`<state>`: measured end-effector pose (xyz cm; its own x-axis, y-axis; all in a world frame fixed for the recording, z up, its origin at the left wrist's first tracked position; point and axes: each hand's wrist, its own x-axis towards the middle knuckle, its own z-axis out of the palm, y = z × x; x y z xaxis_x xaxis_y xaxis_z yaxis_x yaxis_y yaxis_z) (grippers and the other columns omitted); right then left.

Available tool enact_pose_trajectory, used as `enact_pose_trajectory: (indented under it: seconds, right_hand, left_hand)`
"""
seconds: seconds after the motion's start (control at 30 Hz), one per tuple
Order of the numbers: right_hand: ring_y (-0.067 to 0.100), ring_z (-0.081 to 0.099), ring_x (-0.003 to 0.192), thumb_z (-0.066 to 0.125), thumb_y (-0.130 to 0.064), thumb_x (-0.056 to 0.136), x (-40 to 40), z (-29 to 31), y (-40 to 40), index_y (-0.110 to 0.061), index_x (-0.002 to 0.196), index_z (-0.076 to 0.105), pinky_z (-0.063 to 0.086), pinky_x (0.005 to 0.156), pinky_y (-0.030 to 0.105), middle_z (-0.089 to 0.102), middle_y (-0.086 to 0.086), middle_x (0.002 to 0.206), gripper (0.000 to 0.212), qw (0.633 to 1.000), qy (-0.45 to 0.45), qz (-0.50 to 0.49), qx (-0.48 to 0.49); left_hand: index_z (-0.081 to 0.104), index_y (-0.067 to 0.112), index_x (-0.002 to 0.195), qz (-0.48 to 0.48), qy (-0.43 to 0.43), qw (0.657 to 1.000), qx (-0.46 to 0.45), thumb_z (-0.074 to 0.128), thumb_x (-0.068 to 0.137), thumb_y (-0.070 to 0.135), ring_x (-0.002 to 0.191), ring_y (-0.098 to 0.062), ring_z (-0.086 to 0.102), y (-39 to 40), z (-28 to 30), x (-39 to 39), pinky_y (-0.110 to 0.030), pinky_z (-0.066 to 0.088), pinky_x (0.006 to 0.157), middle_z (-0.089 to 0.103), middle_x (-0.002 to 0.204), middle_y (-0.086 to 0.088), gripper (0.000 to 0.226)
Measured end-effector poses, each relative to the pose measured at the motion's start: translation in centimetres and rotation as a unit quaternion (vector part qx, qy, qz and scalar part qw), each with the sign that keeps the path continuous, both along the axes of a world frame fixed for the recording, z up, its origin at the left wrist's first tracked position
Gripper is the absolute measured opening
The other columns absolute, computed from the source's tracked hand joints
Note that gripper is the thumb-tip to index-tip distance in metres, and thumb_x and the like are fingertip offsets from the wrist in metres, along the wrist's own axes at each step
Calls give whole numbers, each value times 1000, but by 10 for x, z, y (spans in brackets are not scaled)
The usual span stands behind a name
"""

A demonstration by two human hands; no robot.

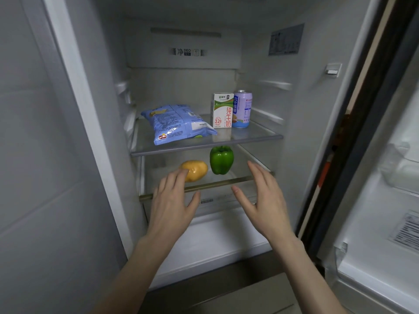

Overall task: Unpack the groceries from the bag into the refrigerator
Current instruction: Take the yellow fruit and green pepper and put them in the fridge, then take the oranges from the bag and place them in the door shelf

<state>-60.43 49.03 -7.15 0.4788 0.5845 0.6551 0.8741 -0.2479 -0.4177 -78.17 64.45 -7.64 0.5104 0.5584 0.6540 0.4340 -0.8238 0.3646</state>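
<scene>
Reaching into the open refrigerator [317, 91] at frame centre: left hand [172, 200] and right hand [265, 198], fingers spread, grasping nothing. Lower shelf: potato [196, 169], green pepper [221, 159]. Upper shelf: blue snack bag [176, 123], milk carton [223, 109], can [243, 108].

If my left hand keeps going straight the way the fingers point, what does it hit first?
Most likely the potato: the left hand is open, fingertips already overlapping its near side on the lower shelf. Whether they touch it yet is unclear.
</scene>
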Motion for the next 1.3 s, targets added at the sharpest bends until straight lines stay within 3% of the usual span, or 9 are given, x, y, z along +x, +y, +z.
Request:
enact_pose_trajectory:
  seconds: [0.3,0.47,0.83,1.07,1.3]
  right_hand:
    - [20,38,148,48,-61,101,-26,6,-123,-19,156,39,34,122,39,46,2,157,70,987,-92,-115,-67]
    - [19,34,151,50,-59,101,-39,-7,-176,-18,157,37,31,123,37,41,0,160,70,988,-53,-133,-64]
    - [26,38,149,44,-60,102,-74,-19,-278,-13,154,42,34,120,44,46,5,157,70,971,-69,-214,-80]
    - [28,38,150,50,-56,102,-101,-18,-408,-14,153,44,33,120,48,47,6,156,67,941,-79,-318,-88]
    - [25,35,151,48,-58,102,-149,-20,-550,-16,155,42,29,122,45,46,4,157,68,873,-62,-469,-117]
  left_hand:
    - [50,19,144,-92,-4,996,-10,56,96,43,130,-19,49,-110,5,8,-40,44,108,54,142,2,53]
    - [45,22,147,-109,38,993,-22,55,98,44,137,-18,44,-156,0,9,-38,40,113,50,148,2,54]
    - [51,17,141,-155,40,987,-3,52,97,43,132,-24,49,-234,-6,-11,-43,41,109,55,140,-1,52]
    - [49,17,144,-273,39,961,-2,56,97,42,138,-21,45,-350,-13,7,-41,37,115,53,145,0,54]
    - [52,15,143,-419,25,908,5,55,96,43,139,-24,46,-493,-19,23,-43,38,114,55,144,-3,54]
